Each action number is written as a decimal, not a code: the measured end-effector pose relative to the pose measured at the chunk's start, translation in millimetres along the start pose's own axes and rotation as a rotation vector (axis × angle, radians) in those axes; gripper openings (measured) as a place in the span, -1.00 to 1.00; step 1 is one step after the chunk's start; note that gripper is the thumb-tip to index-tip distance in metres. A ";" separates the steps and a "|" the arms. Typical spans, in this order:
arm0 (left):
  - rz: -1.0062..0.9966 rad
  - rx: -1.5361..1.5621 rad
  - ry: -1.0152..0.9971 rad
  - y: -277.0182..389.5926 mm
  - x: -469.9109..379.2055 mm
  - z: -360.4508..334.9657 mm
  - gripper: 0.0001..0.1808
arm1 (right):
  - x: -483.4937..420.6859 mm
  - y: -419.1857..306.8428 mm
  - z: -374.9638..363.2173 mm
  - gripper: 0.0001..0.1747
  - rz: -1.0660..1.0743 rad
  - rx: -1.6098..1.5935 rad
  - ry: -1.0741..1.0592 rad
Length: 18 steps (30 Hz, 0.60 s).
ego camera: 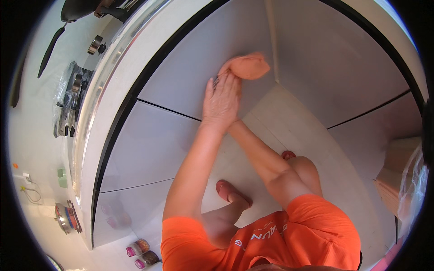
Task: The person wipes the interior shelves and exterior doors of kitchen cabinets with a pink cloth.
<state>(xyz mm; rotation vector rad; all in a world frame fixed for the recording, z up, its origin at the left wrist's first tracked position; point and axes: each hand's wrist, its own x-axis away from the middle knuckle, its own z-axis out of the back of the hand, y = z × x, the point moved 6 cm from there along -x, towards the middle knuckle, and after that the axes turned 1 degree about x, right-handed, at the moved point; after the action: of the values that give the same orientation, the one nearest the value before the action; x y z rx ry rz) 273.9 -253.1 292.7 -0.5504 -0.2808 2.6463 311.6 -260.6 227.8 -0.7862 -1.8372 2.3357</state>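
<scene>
An orange cloth [250,66] lies bunched against a grey cabinet door [190,64], just left of the inner corner. My left hand [221,100] reaches it with nearly straight fingers, their tips at the cloth's lower edge. Beside the thumb, a small dark striped patch shows, too little of it to name. My right hand [239,98] comes in from the right behind the left one. Most of it is covered, so its grip on the cloth cannot be made out.
Above the cabinets, a countertop [145,57] carries a plastic-covered stove [73,98] and a pot [64,218]. A frying pan [76,10] hangs at upper left. Two pink-lidded jars [139,247] sit low left. Cardboard [395,176] stands right. Below are my red slippers [232,191].
</scene>
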 end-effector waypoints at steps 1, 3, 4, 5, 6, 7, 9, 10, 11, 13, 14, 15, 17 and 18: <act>0.001 -0.014 -0.007 -5.8 10.2 3.0 -0.45 | 7.0 -10.4 -3.5 -0.47 -0.002 -0.110 -0.050; 0.061 -0.060 -0.055 -11.0 20.9 7.6 -0.43 | 14.2 -29.2 3.9 -0.49 -0.008 -0.329 -0.149; 0.061 -0.073 -0.062 -15.1 33.9 13.3 -0.43 | 22.5 -38.5 1.5 -0.51 -0.027 -0.444 -0.224; 0.125 -0.088 -0.094 -22.8 48.7 19.3 -0.42 | 32.9 -49.7 -1.7 -0.52 -0.053 -0.561 -0.310; 0.185 -0.097 -0.119 -26.3 61.6 28.4 -0.42 | 42.8 -59.4 -1.4 -0.53 -0.103 -0.672 -0.406; 0.179 -0.103 -0.118 -24.0 73.3 38.0 -0.42 | 50.1 -66.1 0.5 -0.54 -0.160 -0.774 -0.501; 0.374 0.053 -0.093 -33.0 106.2 61.6 -0.41 | 70.9 -77.6 0.7 -0.57 -0.310 -0.953 -0.700; 0.378 0.048 -0.087 -33.1 117.8 70.6 -0.41 | 79.7 -80.2 4.0 -0.58 -0.354 -0.999 -0.765; 0.484 0.214 -0.057 -39.3 131.5 78.3 -0.39 | 89.4 -81.1 1.0 -0.58 -0.347 -0.999 -0.772; 0.599 0.387 -0.021 -37.2 161.2 98.2 -0.38 | 105.4 -100.3 14.7 -0.74 0.323 -0.505 -0.526; 0.662 0.415 0.061 -34.8 176.1 115.2 -0.36 | 115.4 -92.3 10.1 -0.72 0.098 -0.512 -0.608; 0.740 0.424 0.144 -37.0 198.3 138.4 -0.34 | 122.7 -106.5 15.4 -0.72 0.107 -0.521 -0.633; 0.711 0.352 0.198 -34.2 225.3 169.8 -0.31 | 138.4 -117.5 12.9 -0.70 -0.505 -0.988 -1.063; 0.671 0.277 0.230 -31.8 237.3 189.4 -0.29 | 145.9 -136.3 28.4 -0.60 -0.562 -1.005 -1.281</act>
<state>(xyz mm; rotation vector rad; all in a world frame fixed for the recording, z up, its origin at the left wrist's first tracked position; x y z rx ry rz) 8.2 -140.8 392.8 -0.9768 0.4083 3.1232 138.4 -195.1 307.5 1.4745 -3.0172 1.3676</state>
